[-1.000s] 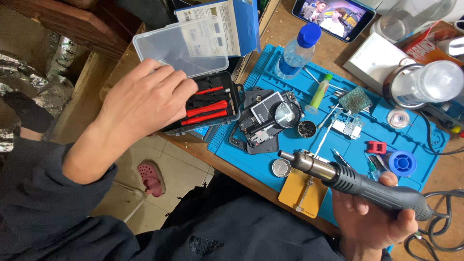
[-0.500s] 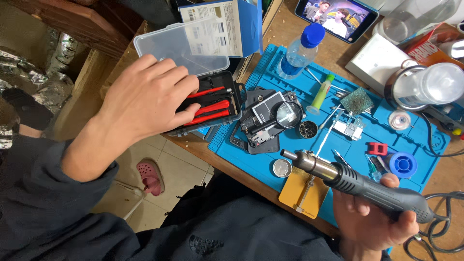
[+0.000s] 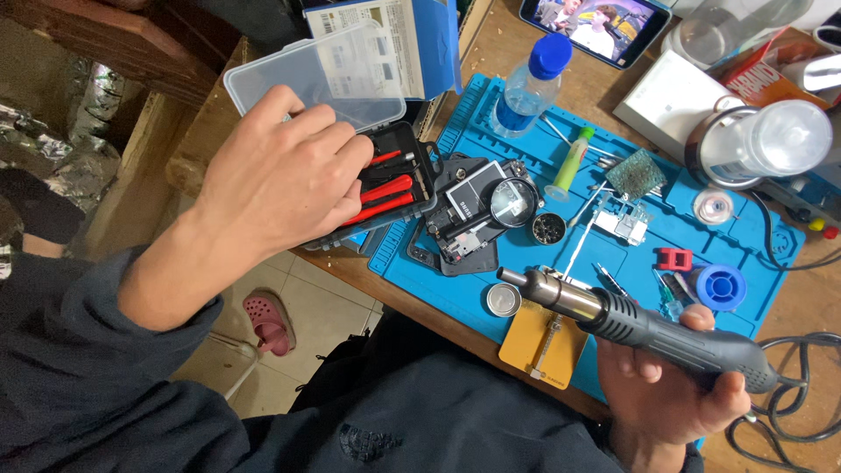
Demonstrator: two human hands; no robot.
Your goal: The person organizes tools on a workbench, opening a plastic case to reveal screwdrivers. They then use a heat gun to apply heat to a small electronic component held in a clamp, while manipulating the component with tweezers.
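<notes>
**Bench count, kind by kind**

Two bare hands show: the left hand [image 3: 280, 175] at centre left, the right hand [image 3: 666, 385] at lower right. One black hot-air gun with a metal nozzle [image 3: 631, 320] lies across the lower right. One black tool case with a clear plastic lid [image 3: 385, 188] sits left of centre, and at least three red-handled tools [image 3: 390, 194] can be counted in it; the hand hides any others. One blue silicone work mat [image 3: 753, 254] fills the centre right. One clear plastic bottle with a blue cap [image 3: 530, 88] and one smartphone with a lit screen [image 3: 596, 22] stand near the top. One opened phone body [image 3: 473, 215] lies mid-frame. One pink clog [image 3: 267, 320] lies at lower left.
</notes>
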